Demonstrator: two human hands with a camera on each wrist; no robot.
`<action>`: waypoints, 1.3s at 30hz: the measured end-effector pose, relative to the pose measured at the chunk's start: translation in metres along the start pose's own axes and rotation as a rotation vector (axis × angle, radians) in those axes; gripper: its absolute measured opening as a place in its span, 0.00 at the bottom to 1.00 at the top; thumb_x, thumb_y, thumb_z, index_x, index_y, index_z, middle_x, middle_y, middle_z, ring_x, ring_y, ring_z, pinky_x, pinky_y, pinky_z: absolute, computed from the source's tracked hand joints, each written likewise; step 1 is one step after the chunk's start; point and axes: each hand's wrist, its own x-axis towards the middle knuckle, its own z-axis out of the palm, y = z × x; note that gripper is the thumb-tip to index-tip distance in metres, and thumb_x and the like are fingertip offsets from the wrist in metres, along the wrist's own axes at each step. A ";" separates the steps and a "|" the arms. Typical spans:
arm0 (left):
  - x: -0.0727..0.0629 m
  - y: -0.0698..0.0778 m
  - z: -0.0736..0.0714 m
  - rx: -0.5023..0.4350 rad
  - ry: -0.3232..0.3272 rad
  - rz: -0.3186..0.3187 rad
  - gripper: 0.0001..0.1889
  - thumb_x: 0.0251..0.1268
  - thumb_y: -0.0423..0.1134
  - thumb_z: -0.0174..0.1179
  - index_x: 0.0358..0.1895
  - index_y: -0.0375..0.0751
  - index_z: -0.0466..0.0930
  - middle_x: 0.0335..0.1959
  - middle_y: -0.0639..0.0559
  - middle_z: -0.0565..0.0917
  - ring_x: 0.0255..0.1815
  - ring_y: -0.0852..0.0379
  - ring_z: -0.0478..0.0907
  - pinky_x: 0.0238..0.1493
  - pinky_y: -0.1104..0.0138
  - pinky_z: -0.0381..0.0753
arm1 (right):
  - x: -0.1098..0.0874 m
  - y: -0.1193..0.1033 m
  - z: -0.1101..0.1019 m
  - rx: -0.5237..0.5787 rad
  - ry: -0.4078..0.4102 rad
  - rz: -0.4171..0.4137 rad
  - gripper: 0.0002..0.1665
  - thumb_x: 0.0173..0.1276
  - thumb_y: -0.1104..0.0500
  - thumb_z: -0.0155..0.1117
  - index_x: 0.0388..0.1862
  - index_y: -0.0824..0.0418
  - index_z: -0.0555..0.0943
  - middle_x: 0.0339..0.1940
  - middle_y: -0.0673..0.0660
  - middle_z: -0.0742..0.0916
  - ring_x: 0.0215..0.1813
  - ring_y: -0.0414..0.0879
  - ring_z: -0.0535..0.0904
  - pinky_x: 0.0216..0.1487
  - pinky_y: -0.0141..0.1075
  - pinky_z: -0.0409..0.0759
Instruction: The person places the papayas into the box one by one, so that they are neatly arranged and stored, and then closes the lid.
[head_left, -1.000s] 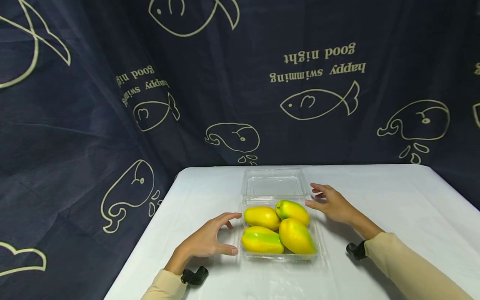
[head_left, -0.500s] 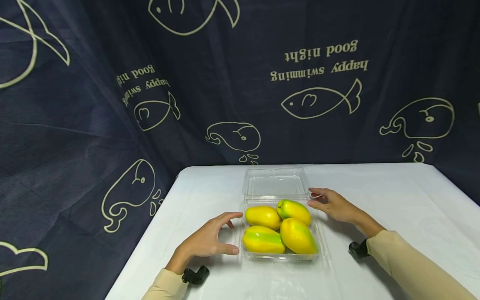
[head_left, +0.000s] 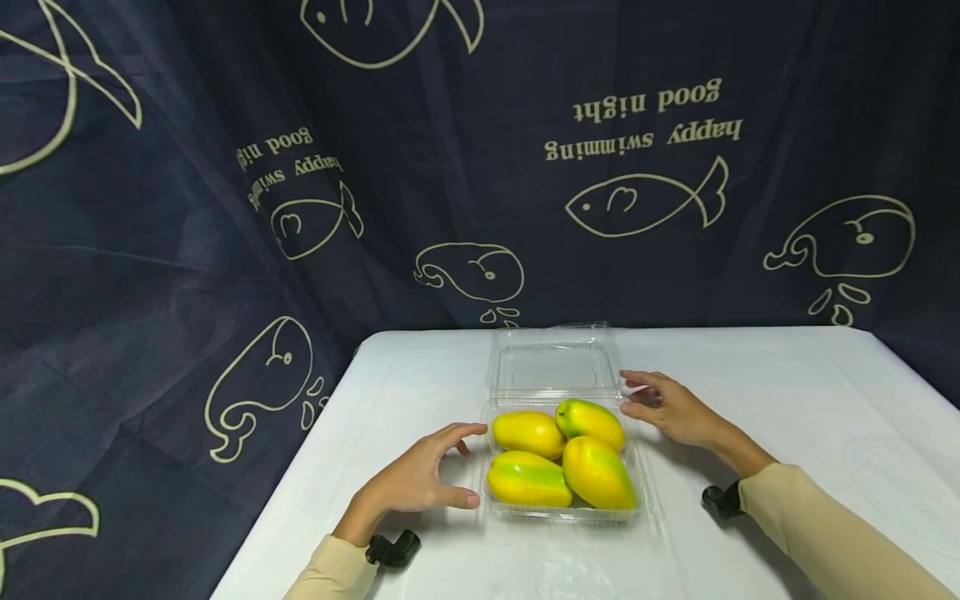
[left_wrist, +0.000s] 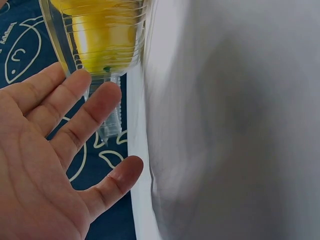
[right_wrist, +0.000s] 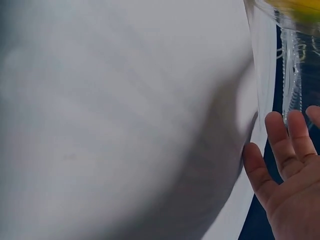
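Observation:
Several yellow-green mangoes (head_left: 597, 473) lie in the base of a clear plastic clamshell box (head_left: 562, 513), its lid (head_left: 555, 365) unfolded toward the back and tilted slightly up. My left hand (head_left: 412, 477) is spread at the left side of the box, index fingertip and thumb right at its wall. The left wrist view shows that hand (left_wrist: 55, 145) with straight, parted fingers below the box. At the lid's right edge near the hinge, my right hand (head_left: 678, 412) has its fingertips extended. The right wrist view has the same hand (right_wrist: 290, 185) with fingers nearly straight beside the lid.
A white cloth covers the table (head_left: 787, 392) under the box. Behind and to the left hangs a dark blue curtain (head_left: 450, 167) printed with fish and whale outlines. Each wrist wears a black camera mount (head_left: 393, 550).
The lid's far edge has risen a little. My right hand dipped slightly toward the lid's edge, then lifted a little. My left hand and the mangoes stay in place.

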 end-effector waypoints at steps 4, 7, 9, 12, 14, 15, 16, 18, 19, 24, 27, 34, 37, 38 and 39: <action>0.001 0.000 0.000 0.006 0.000 -0.001 0.49 0.49 0.58 0.76 0.76 0.63 0.61 0.69 0.64 0.73 0.59 0.60 0.75 0.64 0.50 0.73 | -0.001 0.002 -0.001 0.021 0.005 -0.013 0.41 0.70 0.50 0.67 0.75 0.66 0.66 0.67 0.68 0.76 0.62 0.63 0.79 0.56 0.48 0.82; 0.001 0.000 0.001 0.009 0.002 0.000 0.48 0.49 0.58 0.76 0.76 0.63 0.61 0.69 0.64 0.73 0.59 0.60 0.75 0.64 0.50 0.73 | -0.002 0.004 -0.002 0.047 0.007 -0.029 0.42 0.69 0.51 0.69 0.75 0.66 0.65 0.67 0.69 0.76 0.62 0.63 0.78 0.57 0.48 0.81; 0.001 0.000 0.001 0.012 0.003 0.000 0.48 0.49 0.58 0.76 0.75 0.63 0.61 0.69 0.64 0.73 0.59 0.61 0.75 0.63 0.50 0.73 | -0.002 0.005 -0.002 0.064 0.014 -0.039 0.44 0.67 0.52 0.71 0.76 0.66 0.64 0.68 0.69 0.75 0.62 0.64 0.78 0.58 0.49 0.80; 0.002 0.000 0.001 0.017 0.002 0.001 0.48 0.49 0.59 0.76 0.75 0.64 0.61 0.68 0.64 0.73 0.59 0.61 0.75 0.63 0.50 0.73 | -0.004 0.006 -0.003 0.085 0.021 -0.044 0.46 0.65 0.55 0.73 0.76 0.66 0.63 0.67 0.70 0.75 0.61 0.65 0.78 0.59 0.50 0.80; 0.003 0.000 0.002 0.021 0.001 0.003 0.48 0.49 0.60 0.76 0.75 0.64 0.61 0.68 0.64 0.73 0.59 0.61 0.75 0.63 0.50 0.73 | -0.006 0.007 -0.003 0.094 0.031 -0.040 0.48 0.64 0.55 0.74 0.77 0.66 0.62 0.66 0.71 0.75 0.61 0.65 0.78 0.59 0.50 0.80; 0.003 0.000 0.002 0.023 0.000 0.004 0.48 0.49 0.60 0.76 0.75 0.63 0.61 0.68 0.64 0.73 0.59 0.61 0.75 0.63 0.50 0.73 | -0.006 0.007 -0.003 0.098 0.038 -0.036 0.48 0.63 0.55 0.74 0.77 0.66 0.61 0.66 0.71 0.75 0.61 0.66 0.78 0.59 0.50 0.81; 0.004 0.000 0.002 0.025 -0.001 0.006 0.48 0.49 0.60 0.76 0.76 0.63 0.61 0.69 0.63 0.73 0.59 0.61 0.75 0.64 0.50 0.73 | -0.007 0.008 -0.003 0.102 0.043 -0.033 0.49 0.63 0.55 0.75 0.77 0.66 0.61 0.66 0.71 0.75 0.61 0.66 0.78 0.59 0.51 0.80; 0.004 0.000 0.003 0.027 -0.003 0.008 0.48 0.49 0.60 0.75 0.76 0.63 0.61 0.69 0.63 0.73 0.59 0.60 0.75 0.64 0.50 0.73 | -0.007 0.008 -0.003 0.102 0.058 -0.034 0.49 0.61 0.55 0.76 0.77 0.65 0.62 0.67 0.71 0.75 0.61 0.66 0.77 0.59 0.52 0.80; 0.004 0.000 0.003 0.030 -0.003 0.009 0.48 0.50 0.60 0.75 0.76 0.62 0.61 0.69 0.62 0.73 0.59 0.60 0.75 0.63 0.50 0.73 | -0.007 0.008 -0.002 0.099 0.066 -0.032 0.49 0.61 0.55 0.76 0.77 0.63 0.63 0.67 0.70 0.75 0.62 0.65 0.77 0.59 0.53 0.79; 0.003 -0.001 0.002 0.041 -0.004 0.008 0.48 0.51 0.60 0.74 0.77 0.60 0.60 0.69 0.61 0.72 0.59 0.59 0.75 0.63 0.50 0.74 | -0.006 0.005 -0.001 0.072 0.101 -0.054 0.48 0.59 0.53 0.77 0.76 0.57 0.66 0.68 0.67 0.74 0.62 0.64 0.77 0.60 0.60 0.77; 0.005 -0.001 0.003 0.032 -0.007 0.011 0.48 0.51 0.60 0.74 0.77 0.60 0.60 0.69 0.62 0.72 0.59 0.59 0.75 0.63 0.50 0.73 | -0.009 0.003 -0.002 0.053 0.132 -0.059 0.47 0.58 0.53 0.78 0.75 0.54 0.67 0.68 0.64 0.74 0.63 0.63 0.77 0.59 0.60 0.77; 0.010 0.001 0.004 0.010 -0.016 0.023 0.48 0.50 0.60 0.75 0.76 0.61 0.61 0.70 0.62 0.72 0.59 0.60 0.75 0.63 0.49 0.73 | -0.015 0.004 -0.004 0.027 0.204 -0.068 0.48 0.54 0.54 0.81 0.73 0.54 0.69 0.68 0.60 0.74 0.62 0.59 0.76 0.59 0.59 0.76; 0.007 0.001 0.003 0.029 -0.015 0.018 0.49 0.51 0.61 0.74 0.77 0.60 0.60 0.70 0.62 0.72 0.59 0.59 0.75 0.62 0.50 0.74 | -0.015 0.003 -0.001 0.035 0.204 -0.080 0.50 0.55 0.53 0.81 0.74 0.55 0.68 0.69 0.60 0.73 0.63 0.58 0.75 0.59 0.59 0.76; 0.006 0.001 0.003 0.036 -0.014 0.015 0.49 0.51 0.61 0.74 0.77 0.60 0.60 0.70 0.61 0.72 0.59 0.59 0.75 0.62 0.50 0.74 | -0.014 0.001 -0.001 0.038 0.206 -0.088 0.50 0.54 0.53 0.81 0.74 0.55 0.68 0.69 0.59 0.73 0.63 0.58 0.75 0.59 0.60 0.75; 0.005 0.000 0.002 0.042 -0.011 0.013 0.49 0.51 0.61 0.74 0.77 0.60 0.60 0.70 0.61 0.72 0.59 0.58 0.75 0.62 0.50 0.74 | -0.014 0.000 0.000 0.040 0.207 -0.097 0.50 0.54 0.53 0.81 0.74 0.55 0.67 0.69 0.59 0.72 0.64 0.58 0.74 0.59 0.60 0.75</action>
